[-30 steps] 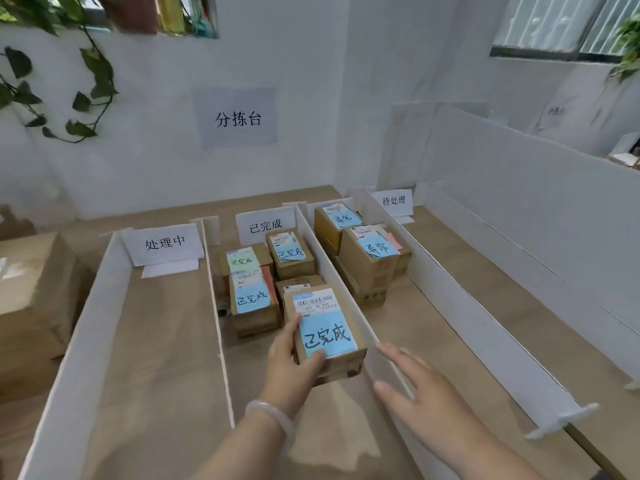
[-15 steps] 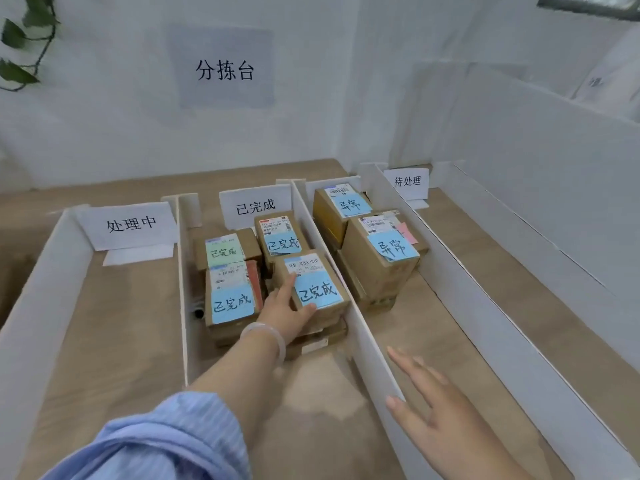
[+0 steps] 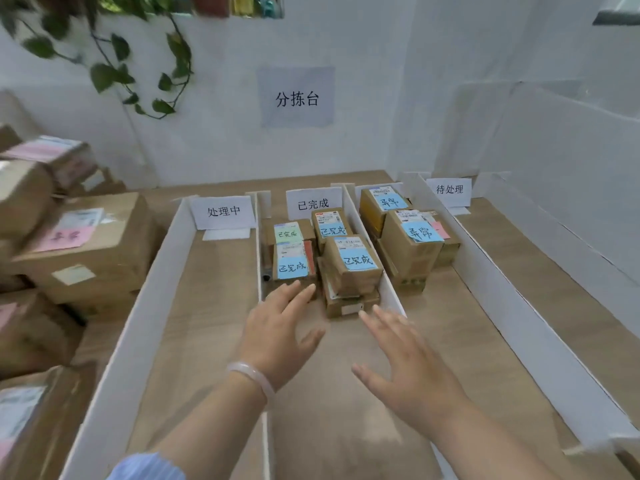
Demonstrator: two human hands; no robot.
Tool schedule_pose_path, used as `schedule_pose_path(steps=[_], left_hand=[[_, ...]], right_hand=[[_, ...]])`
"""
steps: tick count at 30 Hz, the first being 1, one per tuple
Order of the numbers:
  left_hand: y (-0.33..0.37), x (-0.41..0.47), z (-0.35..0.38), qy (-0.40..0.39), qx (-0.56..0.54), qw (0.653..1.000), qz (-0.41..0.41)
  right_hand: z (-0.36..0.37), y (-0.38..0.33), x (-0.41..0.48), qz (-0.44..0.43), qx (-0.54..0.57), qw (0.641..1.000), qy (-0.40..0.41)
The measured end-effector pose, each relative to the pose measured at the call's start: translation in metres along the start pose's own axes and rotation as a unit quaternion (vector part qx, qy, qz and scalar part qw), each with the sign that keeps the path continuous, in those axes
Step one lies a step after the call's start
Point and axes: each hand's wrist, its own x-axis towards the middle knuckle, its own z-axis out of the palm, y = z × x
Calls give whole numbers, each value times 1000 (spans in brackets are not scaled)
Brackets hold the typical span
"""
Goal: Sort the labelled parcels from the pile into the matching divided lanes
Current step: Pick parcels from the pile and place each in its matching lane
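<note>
Parcels [image 3: 356,263] are stacked in two centre lanes [image 3: 446,306], a pile [image 3: 86,251] at frame left is not yet sorted, and left hand [image 3: 277,330] and right hand [image 3: 412,372] are held released, empty.

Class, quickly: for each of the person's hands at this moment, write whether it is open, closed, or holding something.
Left hand: open, fingers spread, holding nothing.
Right hand: open, fingers spread, holding nothing.

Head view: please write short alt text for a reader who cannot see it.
The left hand and right hand, both open and empty, hover over a wooden table split into lanes by white board dividers. Brown cardboard parcels with handwritten notes sit in two middle lanes; more brown parcels are piled at left.
</note>
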Motion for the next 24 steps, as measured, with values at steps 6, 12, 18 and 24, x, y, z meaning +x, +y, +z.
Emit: schedule_pose_path(steps=[6, 12, 18, 24], left_hand=[[-13, -126, -65, 69, 65, 994, -56], [-29, -218, -125, 85, 131, 975, -160], [-63, -267, -174, 125, 120, 956, -238], [-142, -295, -219, 130, 76, 947, -285]], right_hand=[[22, -70, -34, -86, 35, 995, -30], [48, -155, -69, -164, 53, 982, -73], [60, -222, -79, -230, 52, 969, -78], [75, -315, -51, -253, 55, 963, -69]])
